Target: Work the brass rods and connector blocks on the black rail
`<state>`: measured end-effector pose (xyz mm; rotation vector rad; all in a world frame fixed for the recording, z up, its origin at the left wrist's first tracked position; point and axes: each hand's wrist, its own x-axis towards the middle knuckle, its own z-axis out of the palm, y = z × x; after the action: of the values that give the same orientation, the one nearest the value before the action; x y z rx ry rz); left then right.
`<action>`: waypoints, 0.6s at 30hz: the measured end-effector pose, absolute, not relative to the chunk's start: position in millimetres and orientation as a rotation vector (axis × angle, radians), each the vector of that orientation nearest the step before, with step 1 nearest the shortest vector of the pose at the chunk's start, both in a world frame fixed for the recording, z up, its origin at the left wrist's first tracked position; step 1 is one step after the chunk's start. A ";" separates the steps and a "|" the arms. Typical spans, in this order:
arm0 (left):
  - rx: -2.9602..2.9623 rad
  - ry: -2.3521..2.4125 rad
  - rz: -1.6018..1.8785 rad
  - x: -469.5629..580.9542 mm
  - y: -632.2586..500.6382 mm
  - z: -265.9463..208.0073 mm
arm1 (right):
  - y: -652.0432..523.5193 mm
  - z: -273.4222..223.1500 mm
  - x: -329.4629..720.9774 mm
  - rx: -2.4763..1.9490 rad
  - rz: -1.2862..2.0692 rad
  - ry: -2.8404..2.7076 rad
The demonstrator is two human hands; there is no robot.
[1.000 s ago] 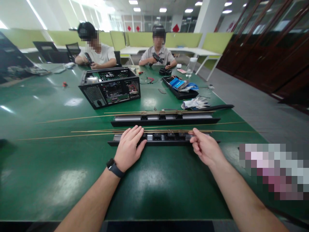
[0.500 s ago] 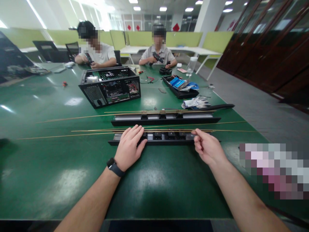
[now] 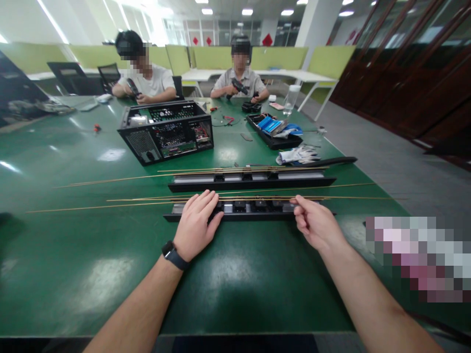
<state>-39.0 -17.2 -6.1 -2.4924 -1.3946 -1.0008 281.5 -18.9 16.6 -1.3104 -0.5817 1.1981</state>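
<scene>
At the near side of the green table (image 3: 221,284), the left hand (image 3: 199,215) is lying flat and open, palm down, over the near black rail (image 3: 243,217), a dark watch (image 3: 169,249) circling the wrist. Towards that rail's right end, the right hand (image 3: 311,218) is pinching at the thin golden rods (image 3: 253,199), thumb and forefinger closed on them, and those rods are running lengthwise along the rail. Just beyond, a second black rail (image 3: 253,185) is lying roughly parallel, more rods (image 3: 235,171) stretching along it. Past it, white gloves (image 3: 299,155) are resting near a black tray (image 3: 285,144), while an open computer case (image 3: 165,132) is sitting leftward. Farthest back, two people (image 3: 239,83) are holding dark tools.
</scene>
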 end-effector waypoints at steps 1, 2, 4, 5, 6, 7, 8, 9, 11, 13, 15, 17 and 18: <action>-2.495 -1.396 -1.001 -39.1 -17.2 -6.2 | -18.9 16.6 281.6 -1.310 1.192 -0.563; -2.495 -1.397 -1.002 -39.0 -17.1 -6.3 | -18.8 16.5 281.7 -1.310 1.188 -0.552; -2.493 -1.398 -0.999 -38.8 -17.1 -6.3 | -18.3 15.9 281.7 -1.308 1.192 -0.553; -2.490 -1.397 -0.996 -38.7 -17.1 -6.3 | -17.9 15.5 281.7 -1.310 1.200 -0.561; -2.487 -1.397 -0.994 -38.5 -17.1 -6.2 | -17.5 15.1 281.7 -1.314 1.209 -0.573; -2.484 -1.397 -0.990 -38.3 -17.1 -6.1 | -17.1 14.8 281.6 -1.319 1.217 -0.587; -2.483 -1.398 -0.987 -38.2 -17.1 -6.0 | -16.8 14.6 281.5 -1.325 1.222 -0.603; -2.483 -1.398 -0.984 -38.1 -17.0 -6.0 | -16.7 14.5 281.4 -1.331 1.224 -0.619; -2.482 -1.395 -0.983 -38.1 -17.0 -5.9 | -17.1 14.8 281.1 -1.335 1.224 -0.642; -2.481 -1.388 -0.984 -38.3 -16.9 -6.0 | -18.0 15.5 281.0 -1.330 1.224 -0.650; -2.479 -1.386 -0.992 -38.5 -17.0 -6.0 | -18.8 15.7 281.1 -1.319 1.218 -0.637; -2.483 -1.392 -0.998 -38.6 -17.0 -6.1 | -19.0 15.3 281.6 -1.306 1.203 -0.609; -2.486 -1.396 -0.998 -38.7 -17.1 -6.1 | -18.8 14.8 281.9 -1.300 1.195 -0.593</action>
<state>-38.7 -17.1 -6.1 -2.4865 -1.3957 -0.9981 281.9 -18.8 14.8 -1.3003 -0.5932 1.1947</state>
